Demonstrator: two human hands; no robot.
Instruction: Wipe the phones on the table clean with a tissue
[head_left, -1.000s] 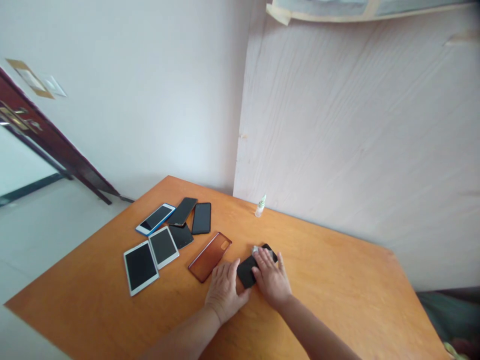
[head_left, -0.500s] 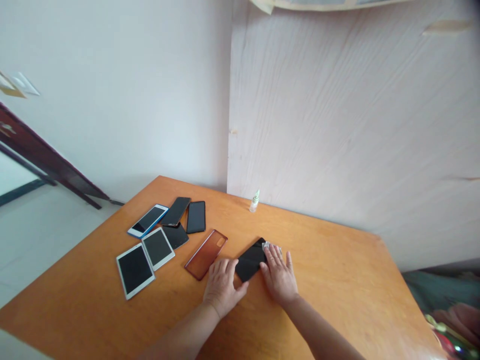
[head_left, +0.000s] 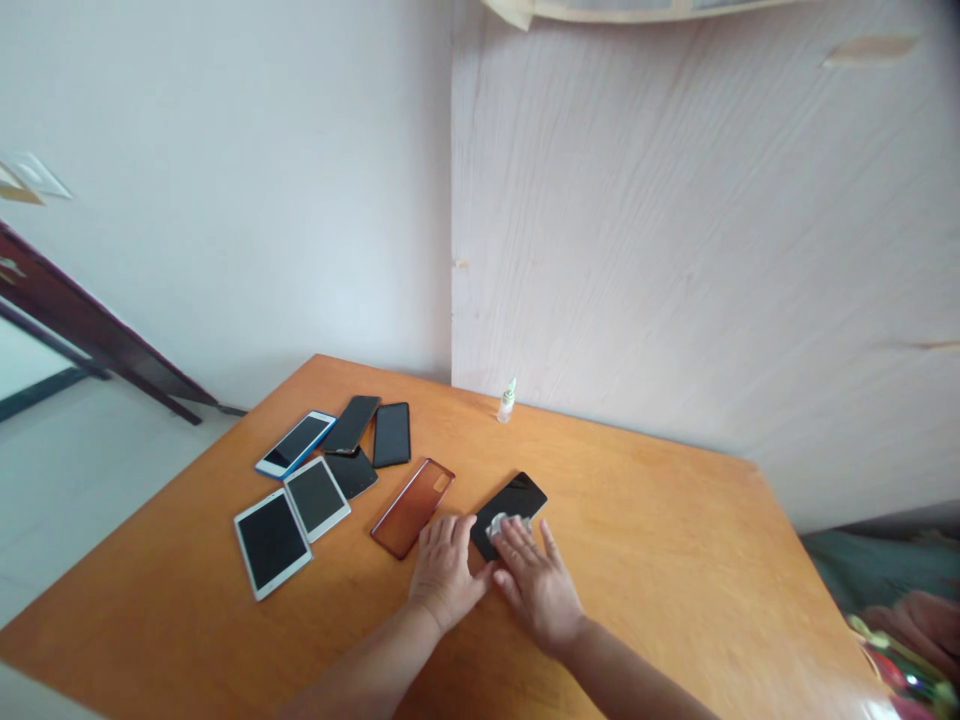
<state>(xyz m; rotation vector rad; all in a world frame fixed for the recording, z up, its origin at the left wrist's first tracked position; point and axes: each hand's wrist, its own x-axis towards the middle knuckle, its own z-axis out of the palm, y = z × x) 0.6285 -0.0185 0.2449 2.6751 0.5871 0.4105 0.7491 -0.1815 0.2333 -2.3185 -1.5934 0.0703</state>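
Only container on my table [head_left: 675, 560] is a little clear bottle [head_left: 508, 401] with a greenish cap, standing upright near the back board; can't tell what's in it, too small. My right hand [head_left: 536, 585] is flat, fingers slightly spread, pressing a small white cloth [head_left: 501, 523] onto the near end of the black phone [head_left: 512, 501]. My left hand [head_left: 442, 572] is laid open on the table just beside it, fingertips touching the phone's left edge, not gripping anything. The phone lies flat, screen up, around the middle of the table, long axis running diagonally from near-left to far-right. The reddish phone [head_left: 412, 492] lies just left of it at about the same angle.
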